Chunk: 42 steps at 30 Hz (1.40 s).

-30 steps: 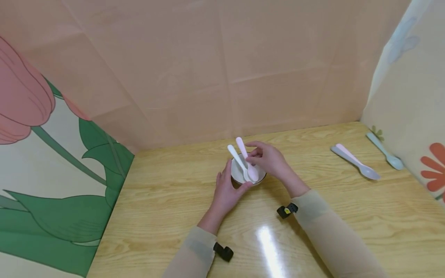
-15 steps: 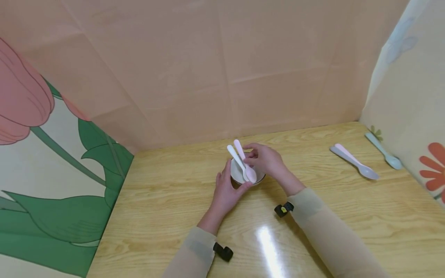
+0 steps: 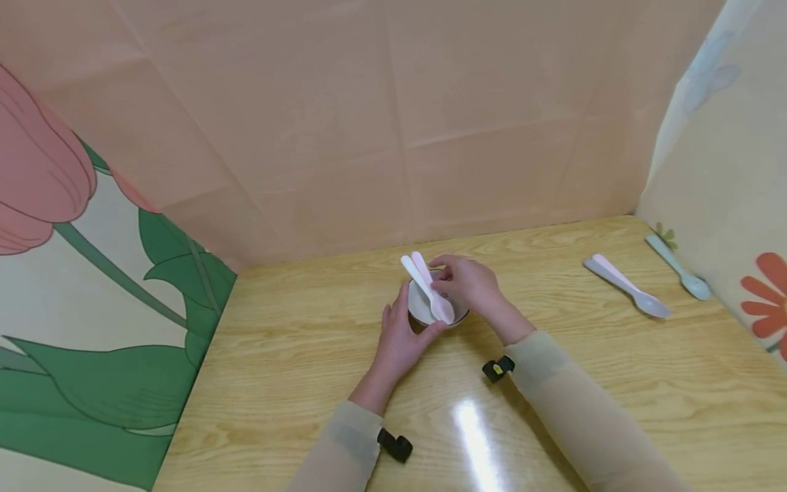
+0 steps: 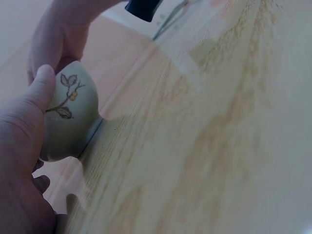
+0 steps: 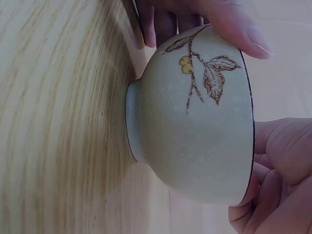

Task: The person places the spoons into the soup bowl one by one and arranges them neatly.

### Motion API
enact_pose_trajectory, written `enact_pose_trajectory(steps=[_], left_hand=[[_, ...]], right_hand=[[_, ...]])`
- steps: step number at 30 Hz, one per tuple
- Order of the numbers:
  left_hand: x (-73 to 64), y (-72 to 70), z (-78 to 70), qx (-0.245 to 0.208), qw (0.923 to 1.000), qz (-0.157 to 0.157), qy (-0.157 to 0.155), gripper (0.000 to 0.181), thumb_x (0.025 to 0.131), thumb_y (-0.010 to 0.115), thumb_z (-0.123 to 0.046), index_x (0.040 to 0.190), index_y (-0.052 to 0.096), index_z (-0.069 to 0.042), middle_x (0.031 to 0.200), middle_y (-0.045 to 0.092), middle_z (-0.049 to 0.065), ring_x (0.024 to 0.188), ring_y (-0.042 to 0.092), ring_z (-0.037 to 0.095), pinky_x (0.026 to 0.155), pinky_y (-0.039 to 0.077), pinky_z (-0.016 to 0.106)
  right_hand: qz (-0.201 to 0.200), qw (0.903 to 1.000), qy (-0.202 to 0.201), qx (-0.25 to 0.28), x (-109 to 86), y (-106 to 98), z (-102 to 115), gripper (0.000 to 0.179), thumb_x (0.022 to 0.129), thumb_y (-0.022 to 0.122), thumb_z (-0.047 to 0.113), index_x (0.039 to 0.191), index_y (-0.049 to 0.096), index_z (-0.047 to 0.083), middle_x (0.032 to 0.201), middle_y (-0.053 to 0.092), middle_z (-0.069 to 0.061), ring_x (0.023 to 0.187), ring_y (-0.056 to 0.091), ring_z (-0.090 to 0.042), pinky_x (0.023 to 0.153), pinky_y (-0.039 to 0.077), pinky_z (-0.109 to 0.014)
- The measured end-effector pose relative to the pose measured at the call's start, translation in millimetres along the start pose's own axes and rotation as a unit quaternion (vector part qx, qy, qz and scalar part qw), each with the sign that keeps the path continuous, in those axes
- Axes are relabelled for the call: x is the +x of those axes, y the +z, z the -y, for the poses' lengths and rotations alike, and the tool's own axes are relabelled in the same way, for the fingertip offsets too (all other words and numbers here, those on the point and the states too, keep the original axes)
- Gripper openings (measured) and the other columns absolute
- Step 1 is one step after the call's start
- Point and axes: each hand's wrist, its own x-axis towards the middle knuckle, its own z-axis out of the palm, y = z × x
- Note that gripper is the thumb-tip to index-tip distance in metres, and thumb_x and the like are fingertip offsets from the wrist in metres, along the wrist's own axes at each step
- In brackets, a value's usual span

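Note:
My left hand (image 3: 401, 342) grips a small bowl (image 3: 419, 305), thumb at the near rim and fingers round the left side. In the right wrist view the bowl (image 5: 204, 141) is cream with a dark rim and a painted leafy twig, its foot on the table. A white spoon (image 3: 415, 270) and a pink spoon (image 3: 420, 261) lean side by side in it, handles up toward the back left. My right hand (image 3: 475, 281) pinches the pink spoon's handle above the bowl. The white spoon partly covers the pink one.
On the wooden table (image 3: 295, 342) at the right, a grey spoon (image 3: 645, 301) lies over another pink spoon (image 3: 615, 269). A pale blue spoon (image 3: 691, 283) lies beside the right wall panel. A pink-beige backdrop (image 3: 320, 137) stands behind the table.
The pink spoon has moved left and lower, close against the white spoon, with my right hand shifting slightly left along with it. My left hand keeps its grip on the bowl.

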Motion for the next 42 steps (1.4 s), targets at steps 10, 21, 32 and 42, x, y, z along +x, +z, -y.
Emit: enact_pose_trajectory(steps=[10,21,32,42], left_hand=[[1.0,1.1,-0.6,0.003,1.0000,0.003,-0.004,0.111,0.099,0.081,-0.055,0.177,0.016,-0.011,0.175,0.037,0.018,0.161,0.036,0.034,0.135,0.008,0.060],[-0.5,-2.3,-3.3,-0.001,1.0000,0.003,0.002,0.111,0.099,0.082,-0.052,0.177,0.014,-0.011,0.175,0.037,0.019,0.161,0.036,0.033,0.135,0.009,0.061],[-0.7,-2.7,-1.6,-0.005,0.9999,0.008,-0.011,0.113,0.099,0.082,-0.055,0.177,0.015,-0.009,0.177,0.033,0.016,0.163,0.033,0.032,0.136,0.006,0.057],[-0.4,-2.2,-0.8,-0.007,0.9999,0.004,-0.007,0.113,0.097,0.083,-0.056,0.178,0.014,-0.018,0.174,0.039,0.017,0.162,0.036,0.031,0.136,0.007,0.056]], right_hand=[[-0.006,0.9999,0.002,-0.014,-2.9,-1,3,0.044,0.103,0.081,0.021,0.146,0.070,0.012,0.117,0.082,-0.007,0.102,0.076,-0.027,0.084,0.056,-0.045],[-0.026,0.9989,-0.011,0.037,-6.1,1,-3,0.042,0.103,0.081,0.017,0.143,0.072,0.008,0.115,0.080,-0.011,0.108,0.075,-0.032,0.093,0.059,-0.051],[-0.048,0.9942,-0.019,0.094,-18.5,-7,-10,0.042,0.105,0.079,0.020,0.146,0.071,0.010,0.116,0.078,-0.007,0.101,0.072,-0.028,0.083,0.060,-0.044],[-0.073,0.9930,-0.005,0.093,-33.1,-27,-16,0.047,0.106,0.079,0.027,0.149,0.069,0.010,0.120,0.076,-0.009,0.100,0.070,-0.029,0.075,0.057,-0.038]])
